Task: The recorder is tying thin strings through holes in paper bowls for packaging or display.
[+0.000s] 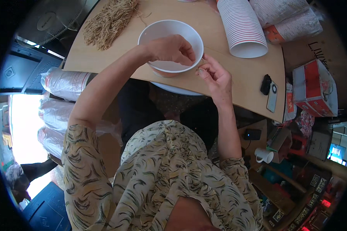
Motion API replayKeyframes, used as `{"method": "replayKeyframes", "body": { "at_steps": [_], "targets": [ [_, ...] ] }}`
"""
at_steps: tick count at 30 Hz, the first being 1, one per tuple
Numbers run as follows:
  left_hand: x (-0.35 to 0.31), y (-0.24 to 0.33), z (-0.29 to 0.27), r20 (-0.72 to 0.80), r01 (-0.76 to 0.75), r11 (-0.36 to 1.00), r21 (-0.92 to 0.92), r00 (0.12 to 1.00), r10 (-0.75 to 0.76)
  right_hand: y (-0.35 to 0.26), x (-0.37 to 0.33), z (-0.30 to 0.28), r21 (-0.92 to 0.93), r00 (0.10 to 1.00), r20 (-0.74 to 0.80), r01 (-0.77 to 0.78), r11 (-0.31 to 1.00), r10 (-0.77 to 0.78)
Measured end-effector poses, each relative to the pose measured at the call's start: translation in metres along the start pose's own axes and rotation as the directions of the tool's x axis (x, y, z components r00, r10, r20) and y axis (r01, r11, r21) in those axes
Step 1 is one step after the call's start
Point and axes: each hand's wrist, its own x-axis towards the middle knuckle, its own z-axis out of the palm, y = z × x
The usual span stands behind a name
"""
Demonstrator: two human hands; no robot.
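Reaching into a white-lined tub [164, 30], which stands by the near edge of a pale wooden table [198, 89], the left hand [170, 49] bends its fingers downward inside the rim (whether they grip anything cannot be told). The right hand [219, 80] is raised just beside the tub's right side, fingers curled and thumb close to them; its contact with the rim, and anything between the fingertips, cannot be made out. Behind the tub, to the left, lies a heap of tan strands [110, 23]; to the right, a nested stack of paper cups [245, 29] lies on its side, its mouth facing the wearer. Farther right, a smartphone [272, 97] rests beside a small black case [265, 84].
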Motion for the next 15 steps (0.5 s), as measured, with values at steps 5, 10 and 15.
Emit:
{"method": "replayKeyframes", "body": {
  "at_steps": [5,10,15],
  "targets": [
    [0.003,-0.002,0.001,-0.057,-0.032,0.971,0.238,0.997,0.047,-0.003,0.000,0.003,0.000,1.000,-0.014,0.023,1.000,-0.023],
    [-0.003,0.000,-0.015,-0.020,-0.073,0.995,0.072,0.997,0.074,-0.014,-0.004,-0.006,-0.033,0.997,-0.078,-0.032,0.999,0.029],
    [-0.014,0.017,-0.024,-0.002,-0.041,0.878,-0.476,0.999,0.045,-0.030,-0.009,-0.022,-0.060,0.987,-0.157,0.016,0.998,-0.025]
  ]
}}
